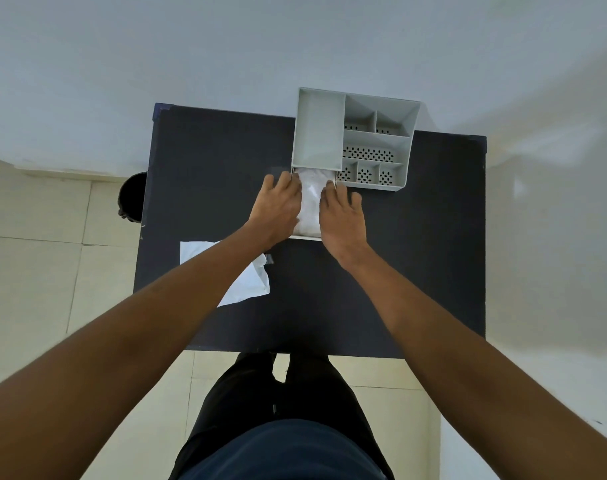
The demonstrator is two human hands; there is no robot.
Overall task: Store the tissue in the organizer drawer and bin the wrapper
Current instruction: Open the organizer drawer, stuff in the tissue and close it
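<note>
A grey organizer (321,133) stands at the far edge of the dark table (399,271). Its drawer (307,238) is pulled out toward me, and white tissue (310,199) lies inside it. My left hand (277,209) and my right hand (341,220) rest on either side of the tissue, fingers spread and pressing on it and on the drawer's sides. The white wrapper (250,282) lies flat on the table to the near left, partly under my left forearm.
A dark round bin (132,197) stands on the tiled floor just left of the table. The organizer's right half has several small perforated compartments (367,154). A pale wall runs behind the table.
</note>
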